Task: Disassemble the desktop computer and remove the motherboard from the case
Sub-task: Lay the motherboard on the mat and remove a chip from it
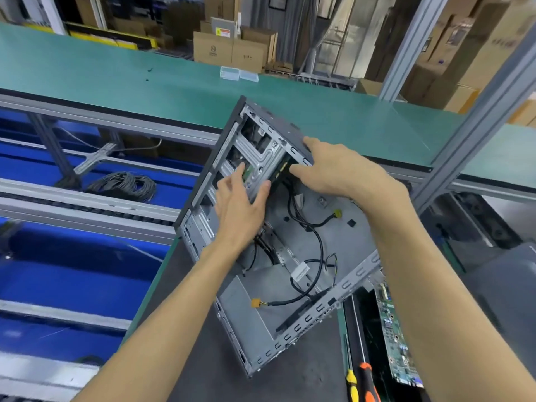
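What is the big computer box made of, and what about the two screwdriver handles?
The computer case looks like bare sheet metal: dull grey, thin folded edges, punched slots. The screwdriver handles, one yellow and one orange with black, look like smooth plastic, perhaps partly rubber; the picture cannot settle that.

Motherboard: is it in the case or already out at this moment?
Out. The case floor shows bare metal and loose cables; the motherboard lies outside, beside the case.
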Motion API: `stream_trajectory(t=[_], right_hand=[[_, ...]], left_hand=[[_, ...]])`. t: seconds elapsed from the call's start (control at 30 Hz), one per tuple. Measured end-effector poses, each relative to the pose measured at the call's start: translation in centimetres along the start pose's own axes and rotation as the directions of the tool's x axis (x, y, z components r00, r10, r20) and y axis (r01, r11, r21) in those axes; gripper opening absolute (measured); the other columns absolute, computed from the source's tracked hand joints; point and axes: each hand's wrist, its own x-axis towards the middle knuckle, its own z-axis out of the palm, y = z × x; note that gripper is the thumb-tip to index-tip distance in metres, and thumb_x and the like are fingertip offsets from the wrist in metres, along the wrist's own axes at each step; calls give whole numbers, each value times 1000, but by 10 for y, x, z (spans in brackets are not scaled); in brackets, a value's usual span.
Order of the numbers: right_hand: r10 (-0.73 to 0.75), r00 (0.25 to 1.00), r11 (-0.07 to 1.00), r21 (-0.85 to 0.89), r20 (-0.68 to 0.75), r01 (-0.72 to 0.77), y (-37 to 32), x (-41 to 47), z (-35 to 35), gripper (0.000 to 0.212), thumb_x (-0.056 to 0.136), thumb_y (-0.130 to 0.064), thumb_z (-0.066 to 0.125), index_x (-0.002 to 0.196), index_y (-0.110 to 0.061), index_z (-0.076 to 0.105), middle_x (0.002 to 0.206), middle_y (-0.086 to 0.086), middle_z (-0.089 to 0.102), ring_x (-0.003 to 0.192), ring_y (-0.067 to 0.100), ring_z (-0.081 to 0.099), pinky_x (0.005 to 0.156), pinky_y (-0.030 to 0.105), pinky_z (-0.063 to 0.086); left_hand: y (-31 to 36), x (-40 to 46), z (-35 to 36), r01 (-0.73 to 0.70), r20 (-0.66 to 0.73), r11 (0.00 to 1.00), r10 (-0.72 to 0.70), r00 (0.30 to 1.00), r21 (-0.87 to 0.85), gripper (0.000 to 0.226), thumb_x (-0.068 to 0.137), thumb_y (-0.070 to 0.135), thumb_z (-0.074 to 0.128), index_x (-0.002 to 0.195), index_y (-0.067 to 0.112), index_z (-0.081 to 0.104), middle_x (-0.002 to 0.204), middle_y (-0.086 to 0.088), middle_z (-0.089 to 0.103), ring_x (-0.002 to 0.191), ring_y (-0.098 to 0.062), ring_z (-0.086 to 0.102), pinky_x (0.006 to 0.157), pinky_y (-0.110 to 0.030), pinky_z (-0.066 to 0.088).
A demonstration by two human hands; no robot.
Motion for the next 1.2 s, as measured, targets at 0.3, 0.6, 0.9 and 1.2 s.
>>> stream_trajectory(t=[0.3,0.6,0.9,1.2], right_hand=[[-232,973,956,182,-14,231,21,-35,-5,60,102,-43,47,157,-25,29,161,-7,33,146,13,32,115,28,26],[421,636,637,710,-647,300,68,-92,57,33,103,-32,42,107,-30,75,104,-21,69,106,-3,59,93,25,46],[693,675,0,936,-254,352,72,-86,117,32,97,-34,43,116,-29,70,125,-2,65,118,14,59,99,35,48],[673,683,-30,912,-284,408,96,-47,100,24,80,-26,48,87,-25,70,99,0,66,89,15,59,74,31,45]], left_hand=[[20,11,7,-151,-154,989,150,977,3,60,94,45,60,144,20,39,120,-3,32,113,-14,31,107,-39,33],[21,8,-3,-100,-85,995,101,991,12,56,93,51,59,138,26,37,120,0,27,112,-16,31,106,-48,35],[18,5,-13,-77,-64,996,74,995,-46,56,92,50,61,138,27,38,122,-1,29,114,-17,39,109,-37,34],[19,-10,-13,-46,-141,998,38,989,-50,55,87,52,66,128,28,40,118,0,30,110,-18,38,93,-23,29]])
